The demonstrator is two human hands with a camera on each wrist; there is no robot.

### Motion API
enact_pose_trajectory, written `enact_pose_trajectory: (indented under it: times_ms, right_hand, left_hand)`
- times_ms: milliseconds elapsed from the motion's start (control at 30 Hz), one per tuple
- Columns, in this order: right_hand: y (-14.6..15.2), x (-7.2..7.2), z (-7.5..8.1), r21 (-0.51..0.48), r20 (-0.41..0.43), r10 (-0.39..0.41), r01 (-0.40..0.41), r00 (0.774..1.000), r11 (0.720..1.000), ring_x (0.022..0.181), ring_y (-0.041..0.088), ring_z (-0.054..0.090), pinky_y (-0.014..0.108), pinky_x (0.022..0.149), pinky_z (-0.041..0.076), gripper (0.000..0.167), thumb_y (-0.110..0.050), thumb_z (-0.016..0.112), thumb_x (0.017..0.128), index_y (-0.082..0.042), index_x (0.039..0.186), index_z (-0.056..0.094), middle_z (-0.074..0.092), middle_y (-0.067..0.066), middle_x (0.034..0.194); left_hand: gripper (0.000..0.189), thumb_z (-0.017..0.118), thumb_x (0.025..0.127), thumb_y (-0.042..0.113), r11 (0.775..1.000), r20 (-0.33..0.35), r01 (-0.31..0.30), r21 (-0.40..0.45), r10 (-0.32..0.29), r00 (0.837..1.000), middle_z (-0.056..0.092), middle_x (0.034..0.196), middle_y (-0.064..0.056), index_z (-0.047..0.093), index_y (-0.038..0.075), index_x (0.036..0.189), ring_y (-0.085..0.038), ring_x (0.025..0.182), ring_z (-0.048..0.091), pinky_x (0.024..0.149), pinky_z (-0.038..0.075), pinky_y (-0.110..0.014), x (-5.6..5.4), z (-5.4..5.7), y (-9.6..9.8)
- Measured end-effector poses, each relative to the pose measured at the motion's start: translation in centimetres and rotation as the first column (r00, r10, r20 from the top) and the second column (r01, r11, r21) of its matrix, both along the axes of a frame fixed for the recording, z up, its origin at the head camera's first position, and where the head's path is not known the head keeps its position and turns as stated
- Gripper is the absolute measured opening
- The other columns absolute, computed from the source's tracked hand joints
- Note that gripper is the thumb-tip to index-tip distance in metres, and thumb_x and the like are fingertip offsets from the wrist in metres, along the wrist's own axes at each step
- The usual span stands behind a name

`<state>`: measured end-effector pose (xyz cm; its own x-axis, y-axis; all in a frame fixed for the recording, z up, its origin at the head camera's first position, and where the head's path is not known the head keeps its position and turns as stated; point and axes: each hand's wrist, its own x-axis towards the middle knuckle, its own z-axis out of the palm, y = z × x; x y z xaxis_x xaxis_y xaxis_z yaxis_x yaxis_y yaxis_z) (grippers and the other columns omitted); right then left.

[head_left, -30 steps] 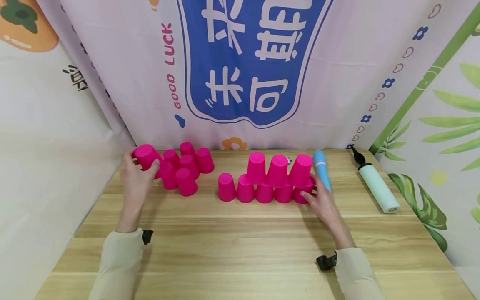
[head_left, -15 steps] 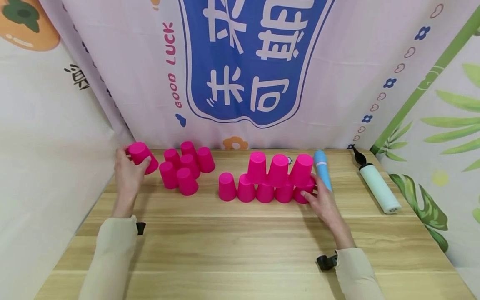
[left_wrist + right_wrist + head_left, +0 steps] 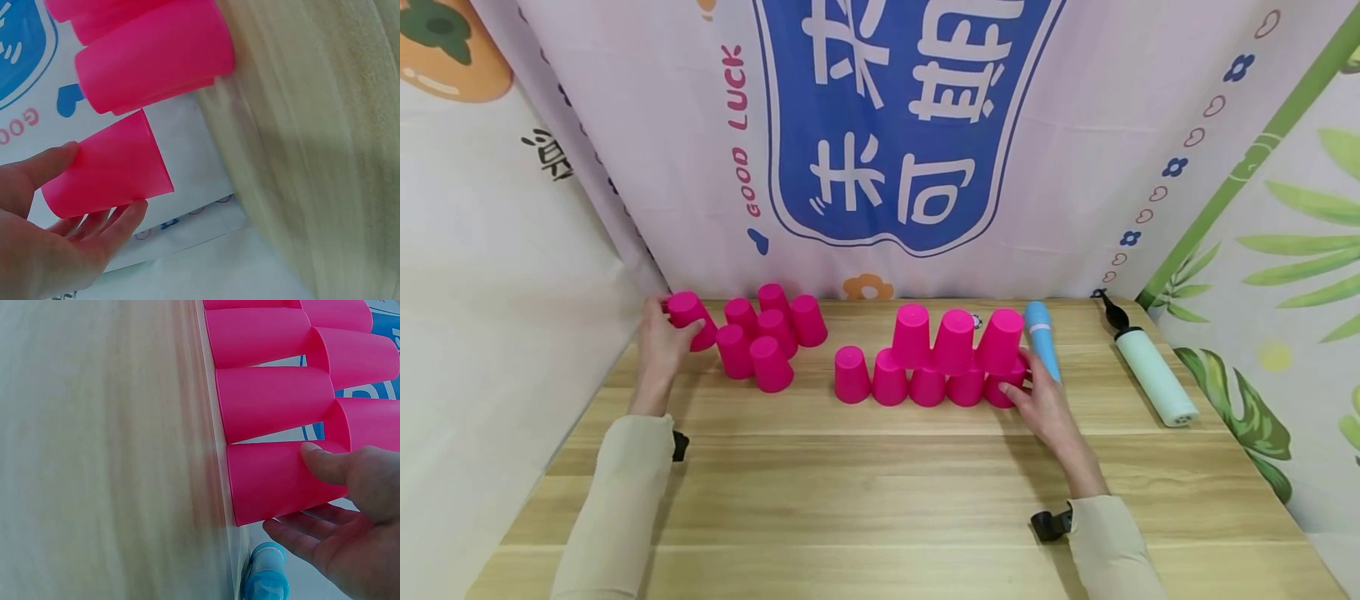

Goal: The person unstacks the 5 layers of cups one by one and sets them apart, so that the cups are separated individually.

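Note:
At the left, my left hand (image 3: 660,350) holds an upside-down pink cup (image 3: 691,319) between thumb and fingers. The left wrist view shows the held cup (image 3: 112,169) apart from the other cups; whether its rim touches the table I cannot tell. Just right of it, several upside-down pink cups (image 3: 771,364) stand in a loose cluster. My right hand (image 3: 1047,408) grips the rightmost cup (image 3: 275,481) of a bottom row, thumb on the near side. On that row rests an upper row of three cups (image 3: 954,342); the leftmost bottom cup (image 3: 852,375) has none above it.
A light blue cylindrical object (image 3: 1042,340) lies behind my right hand. Farther right on the wooden table (image 3: 865,500) is a pale green hand pump (image 3: 1156,375) with a black nozzle. A small round object (image 3: 977,322) sits behind the stack. Printed cloth hangs along the back and sides.
My left hand has carried its cup left and back, away from the cluster, and a gap now shows between them. My right hand and the stacked rows have stayed in place.

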<state>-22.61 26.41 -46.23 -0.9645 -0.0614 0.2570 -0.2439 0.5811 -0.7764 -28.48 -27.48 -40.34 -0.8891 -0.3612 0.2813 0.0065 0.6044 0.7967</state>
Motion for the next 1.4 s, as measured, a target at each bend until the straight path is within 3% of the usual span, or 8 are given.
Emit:
enact_pose_trajectory:
  times_ms: [267,767,1133,1300,1400]
  right_hand:
    - [0.0,0.0,0.1,0.006,0.016,-0.003,0.003,1.0,1.0,0.12,0.042,0.05,0.051,0.095,0.047,0.065,-0.001,0.062,0.091,0.001,0.146,0.028,0.047,0.027,0.135]
    - [0.2,0.0,0.0,0.007,0.02,-0.005,0.005,1.0,1.0,0.12,0.043,0.05,0.052,0.095,0.047,0.066,-0.003,0.063,0.091,-0.001,0.147,0.027,0.045,0.026,0.137]
    - [0.1,-0.1,0.0,-0.001,0.023,0.001,-0.001,1.0,1.0,0.121,0.043,0.05,0.051,0.095,0.047,0.066,-0.002,0.062,0.092,0.0,0.147,0.027,0.045,0.026,0.137]
    - [0.0,-0.1,0.0,0.001,0.009,-0.005,0.005,1.0,1.0,0.12,0.043,0.05,0.051,0.095,0.047,0.065,-0.001,0.062,0.091,0.001,0.146,0.027,0.046,0.027,0.135]
    - [0.0,-0.1,0.0,0.001,-0.003,0.004,-0.004,1.0,1.0,0.119,0.043,0.051,0.051,0.094,0.048,0.065,0.0,0.063,0.091,0.002,0.145,0.029,0.048,0.028,0.133]
  left_hand:
    - [0.063,0.065,0.085,0.002,0.998,0.04,0.041,-0.038,-0.039,0.998,0.044,0.127,-0.035,0.031,-0.011,0.136,-0.047,0.115,0.046,0.096,0.04,-0.053,-0.7,-1.3,-0.1]
    - [0.059,0.062,0.08,-0.007,0.994,0.018,0.099,-0.051,-0.098,0.995,0.045,0.126,-0.036,0.034,-0.012,0.132,-0.048,0.116,0.046,0.098,0.038,-0.055,-1.9,-3.6,-0.4]
    - [0.06,0.061,0.08,-0.006,0.996,0.05,0.074,-0.059,-0.071,0.996,0.047,0.124,-0.038,0.034,-0.011,0.134,-0.05,0.114,0.047,0.098,0.039,-0.055,-1.9,-4.7,-0.5]
    - [0.064,0.062,0.081,-0.005,0.994,0.047,0.097,-0.052,-0.094,0.994,0.044,0.127,-0.038,0.031,-0.011,0.136,-0.05,0.114,0.046,0.098,0.039,-0.055,-1.9,-4.9,-0.8]
    - [0.073,0.063,0.082,-0.004,0.991,0.064,0.121,-0.051,-0.117,0.991,0.036,0.134,-0.039,0.022,-0.011,0.142,-0.052,0.121,0.04,0.102,0.034,-0.058,-1.3,-4.9,-1.1]
